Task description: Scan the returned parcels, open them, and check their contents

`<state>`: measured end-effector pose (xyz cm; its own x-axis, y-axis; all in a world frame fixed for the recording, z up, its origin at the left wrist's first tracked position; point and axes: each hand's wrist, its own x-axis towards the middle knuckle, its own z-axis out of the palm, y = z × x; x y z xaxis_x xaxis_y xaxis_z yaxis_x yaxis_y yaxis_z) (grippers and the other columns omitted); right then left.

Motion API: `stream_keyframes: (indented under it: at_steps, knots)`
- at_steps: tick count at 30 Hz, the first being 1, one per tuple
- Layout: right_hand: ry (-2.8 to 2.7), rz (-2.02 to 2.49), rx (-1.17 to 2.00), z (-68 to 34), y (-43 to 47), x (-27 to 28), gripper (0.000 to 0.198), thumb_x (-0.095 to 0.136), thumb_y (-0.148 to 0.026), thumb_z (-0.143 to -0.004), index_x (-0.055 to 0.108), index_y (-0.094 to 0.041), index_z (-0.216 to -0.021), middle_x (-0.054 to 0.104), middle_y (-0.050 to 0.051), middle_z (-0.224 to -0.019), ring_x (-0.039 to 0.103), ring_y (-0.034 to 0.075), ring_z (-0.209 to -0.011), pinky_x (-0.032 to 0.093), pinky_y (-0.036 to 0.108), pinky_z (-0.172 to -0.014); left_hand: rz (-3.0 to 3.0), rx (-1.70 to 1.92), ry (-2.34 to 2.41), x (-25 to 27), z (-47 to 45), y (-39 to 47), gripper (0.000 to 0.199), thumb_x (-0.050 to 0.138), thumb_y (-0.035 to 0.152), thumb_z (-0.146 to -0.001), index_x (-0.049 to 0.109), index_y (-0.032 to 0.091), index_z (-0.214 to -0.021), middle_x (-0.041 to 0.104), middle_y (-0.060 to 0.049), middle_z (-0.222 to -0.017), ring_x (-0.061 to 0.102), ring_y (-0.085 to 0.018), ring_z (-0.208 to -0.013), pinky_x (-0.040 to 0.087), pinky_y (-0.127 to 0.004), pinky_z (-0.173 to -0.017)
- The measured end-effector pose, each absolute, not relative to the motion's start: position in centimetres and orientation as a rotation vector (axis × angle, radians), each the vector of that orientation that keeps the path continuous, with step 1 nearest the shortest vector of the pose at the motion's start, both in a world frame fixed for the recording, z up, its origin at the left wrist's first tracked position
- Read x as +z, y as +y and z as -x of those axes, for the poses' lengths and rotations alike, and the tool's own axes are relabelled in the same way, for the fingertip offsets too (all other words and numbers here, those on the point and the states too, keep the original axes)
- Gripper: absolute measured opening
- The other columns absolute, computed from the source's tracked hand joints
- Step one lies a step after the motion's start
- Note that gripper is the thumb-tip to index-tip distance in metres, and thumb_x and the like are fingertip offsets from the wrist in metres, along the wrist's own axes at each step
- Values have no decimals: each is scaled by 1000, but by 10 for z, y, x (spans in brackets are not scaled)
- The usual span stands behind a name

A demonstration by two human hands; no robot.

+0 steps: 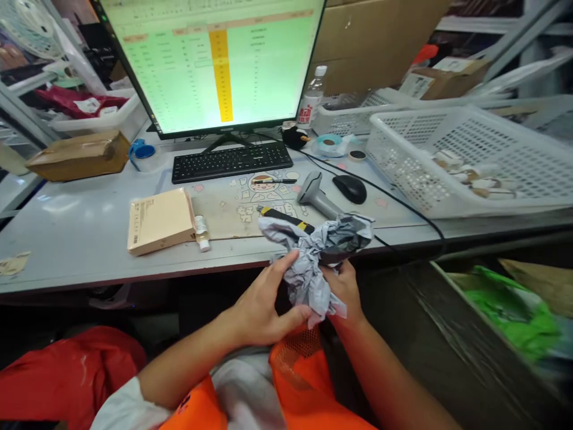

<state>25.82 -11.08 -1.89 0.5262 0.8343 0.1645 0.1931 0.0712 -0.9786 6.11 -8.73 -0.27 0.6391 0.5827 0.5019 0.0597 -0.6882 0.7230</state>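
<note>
A crumpled grey-and-white plastic mailing bag (pixel 308 263) is bunched up in front of me, above my lap at the desk's front edge. From the left, my left hand (pixel 268 298) grips it, with the thumb and a finger pressed on its side. My right hand (pixel 347 289) clasps it from the right, its fingers partly hidden behind the plastic. Just beyond the bag lie a yellow-and-black utility knife (pixel 286 218) and a grey barcode scanner (pixel 319 197). Farther left are a beige cardboard box (pixel 159 221) and a small clear bottle (pixel 202 233) with a white cap.
A monitor (pixel 179 77), keyboard (pixel 233 161) and black mouse (pixel 350 189) occupy the desk. At right stands a white perforated basket (pixel 412 173) holding several small items. Below it, an open bin holds green plastic (pixel 514 310). A brown box (pixel 80 156) sits at left.
</note>
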Motion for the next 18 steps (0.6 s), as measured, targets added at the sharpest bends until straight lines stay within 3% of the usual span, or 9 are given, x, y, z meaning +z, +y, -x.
stream_keyframes:
  at_steps: [3, 5, 6, 8, 10, 11, 12, 15, 18]
  knots:
    - [-832, 1449, 548, -251, -112, -13, 33, 73, -47, -72, 69, -20, -90, 73, 6, -89, 66, 24, -84, 54, 37, -84, -2172, 1235, 674, -6, -65, -97, 107, 84, 56, -76, 24, 31, -160, 24, -20, -164, 29, -42, -153, 35, -62, -119]
    - [-852, 1400, 725, -237, -113, -14, 37, 74, -48, -73, 70, -20, -96, 73, 6, -93, 66, 24, -87, 55, 38, -86, -2168, 1267, 618, -9, -72, -96, 126, 91, 62, -61, 22, 30, -161, 7, -23, -168, 17, -46, -156, 37, -65, -116]
    - [-874, 1355, 882, -230, -113, -15, 40, 75, -50, -74, 70, -21, -101, 73, 6, -97, 67, 24, -90, 55, 39, -87, -2160, 1236, 573, -10, -75, -93, 126, 92, 60, -60, 23, 29, -160, 9, -24, -168, 18, -46, -156, 39, -62, -115]
    - [-902, 1216, 1227, -224, -113, -16, 53, 77, -54, -76, 68, -22, -117, 73, 8, -108, 68, 26, -100, 55, 41, -92, -2151, 1199, 548, -6, -73, -85, 94, 90, 46, -70, 44, 26, -149, 31, -22, -160, 36, -40, -149, 46, -54, -111]
    - [-932, 1002, 1513, -229, -116, -15, 75, 78, -61, -76, 57, -26, -139, 67, 11, -126, 66, 28, -113, 54, 45, -97, -2139, 1249, 652, 3, -62, -75, 39, 79, 28, -81, 64, 22, -117, 56, -14, -136, 58, -30, -129, 52, -42, -102]
    - [-967, 891, 1583, -234, -118, -14, 86, 78, -64, -77, 47, -30, -149, 60, 13, -139, 62, 29, -121, 54, 47, -99, -2115, 1315, 723, 9, -55, -70, 15, 72, 21, -84, 66, 20, -97, 63, -10, -118, 65, -25, -113, 54, -36, -93]
    - [-1025, 804, 1594, -238, -122, -12, 94, 78, -65, -78, 35, -36, -156, 48, 13, -153, 56, 30, -131, 52, 49, -101, -2073, 1400, 789, 14, -48, -66, 9, 67, 17, -86, 60, 19, -80, 64, -5, -98, 66, -19, -94, 53, -29, -82]
    - [-1365, 778, 1303, -240, -137, -7, 111, 84, -59, -76, 14, -49, -161, 1, 8, -173, 23, 33, -155, 42, 56, -113, -1948, 1492, 839, 25, -44, -64, 36, 56, 15, -93, 40, 19, -60, 42, 4, -60, 43, -9, -54, 35, -23, -54]
    - [-1691, 857, 800, -225, -149, -6, 123, 92, -47, -69, 14, -40, -164, -1, 13, -172, 9, 36, -158, 29, 57, -121, -1816, 1365, 722, 23, -68, -78, 40, 53, 24, -99, 40, 19, -61, 38, 5, -55, 34, -9, -49, 29, -24, -49]
